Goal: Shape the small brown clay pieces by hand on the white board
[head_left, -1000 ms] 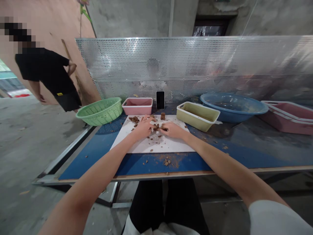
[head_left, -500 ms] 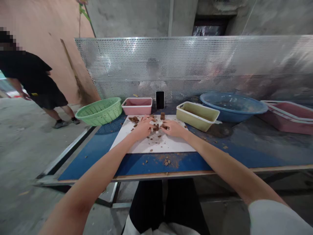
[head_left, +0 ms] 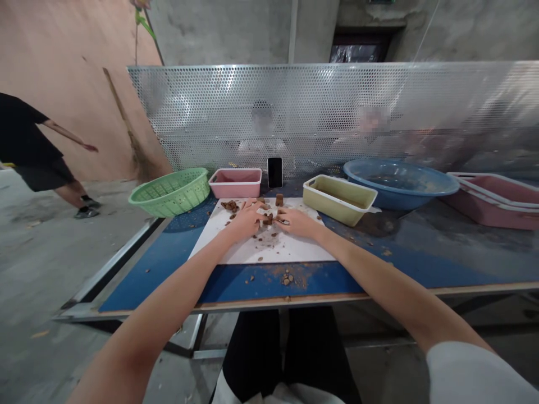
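Blue counter point(head_left: 155, 280) carries a board point(head_left: 303, 251). Mid-board, a clod point(head_left: 268, 219) lies between left hand point(head_left: 247, 220) and right hand point(head_left: 298, 222), about equally near; its long axis is unclear. Whether curled fingers point(head_left: 285, 213) clamp it cannot be told.

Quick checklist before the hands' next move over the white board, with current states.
1. Both hands at the board: ok; left hand and right hand are over the white board.
2. Brown piece between the hands: ok.
3. Firm grip on it: cannot tell; the fingers hide the contact.
4. Board clean: not ok; brown clumps sit near its far left corner, crumbs nearer the front edge.
5. Phone upright behind the board: ok.
6. Bystander apart from the table: ok, on the floor at left.
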`<state>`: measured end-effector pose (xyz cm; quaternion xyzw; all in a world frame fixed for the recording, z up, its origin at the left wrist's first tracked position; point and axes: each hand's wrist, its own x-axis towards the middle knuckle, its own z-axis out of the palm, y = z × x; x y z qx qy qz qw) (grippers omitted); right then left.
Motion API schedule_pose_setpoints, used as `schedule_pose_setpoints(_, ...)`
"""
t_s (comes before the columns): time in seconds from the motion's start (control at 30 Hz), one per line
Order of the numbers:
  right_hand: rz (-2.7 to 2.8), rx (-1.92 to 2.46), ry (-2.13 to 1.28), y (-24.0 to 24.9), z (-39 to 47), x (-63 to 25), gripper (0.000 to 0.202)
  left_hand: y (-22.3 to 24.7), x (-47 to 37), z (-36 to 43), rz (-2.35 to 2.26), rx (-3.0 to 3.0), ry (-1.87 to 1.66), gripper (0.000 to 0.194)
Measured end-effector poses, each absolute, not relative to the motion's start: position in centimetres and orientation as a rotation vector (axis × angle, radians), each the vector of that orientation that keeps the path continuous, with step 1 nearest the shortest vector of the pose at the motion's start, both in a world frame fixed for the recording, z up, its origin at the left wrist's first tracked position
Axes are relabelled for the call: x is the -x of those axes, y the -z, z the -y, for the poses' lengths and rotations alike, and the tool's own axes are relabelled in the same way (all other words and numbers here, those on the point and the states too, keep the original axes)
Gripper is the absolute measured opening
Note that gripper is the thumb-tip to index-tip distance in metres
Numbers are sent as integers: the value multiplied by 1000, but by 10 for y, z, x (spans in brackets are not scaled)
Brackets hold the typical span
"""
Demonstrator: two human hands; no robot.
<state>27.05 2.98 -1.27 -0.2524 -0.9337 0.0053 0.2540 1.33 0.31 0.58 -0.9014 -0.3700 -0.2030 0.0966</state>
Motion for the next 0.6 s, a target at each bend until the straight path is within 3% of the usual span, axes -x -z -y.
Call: schedule_pose_setpoints(0.6, 2550, 709, -5, 11, -29, -270, 25, -5, -13, -4, 1115, 2681, 606, 46)
